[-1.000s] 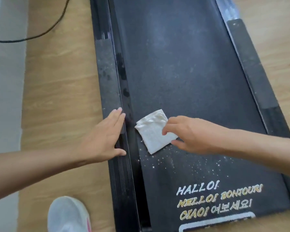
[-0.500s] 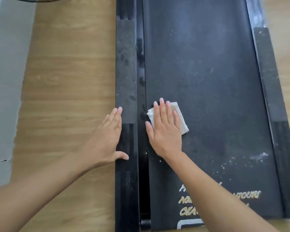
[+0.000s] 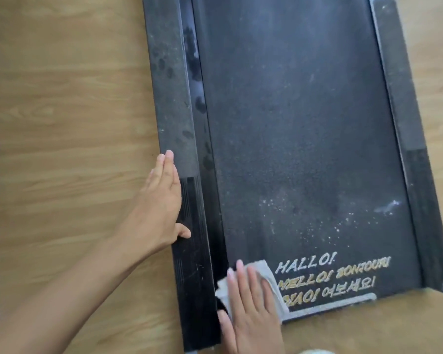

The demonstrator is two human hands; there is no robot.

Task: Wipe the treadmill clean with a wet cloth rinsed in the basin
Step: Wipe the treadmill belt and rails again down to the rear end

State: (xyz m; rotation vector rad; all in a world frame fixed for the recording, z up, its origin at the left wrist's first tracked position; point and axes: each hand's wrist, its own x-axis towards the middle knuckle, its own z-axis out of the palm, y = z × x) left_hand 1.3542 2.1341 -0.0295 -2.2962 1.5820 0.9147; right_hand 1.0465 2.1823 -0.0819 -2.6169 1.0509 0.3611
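A black treadmill (image 3: 299, 129) lies flat on the floor, its belt dusty with white specks near the printed greetings. My right hand (image 3: 251, 315) lies flat with straight fingers on a folded white cloth (image 3: 267, 273), pressing it onto the belt's near left corner. Most of the cloth is hidden under the hand. My left hand (image 3: 161, 203) rests open on the outer edge of the treadmill's left side rail (image 3: 182, 139), thumb on the ribbed part.
Wooden floor (image 3: 67, 123) surrounds the treadmill on both sides. Dark wet marks dot the left rail and the gap beside the belt. A pale rounded thing (image 3: 315, 351) peeks in at the bottom edge. No basin is in view.
My right hand has slid the cloth down the belt toward me, from beside the left hand to the near left corner. The left hand stays on the rail.
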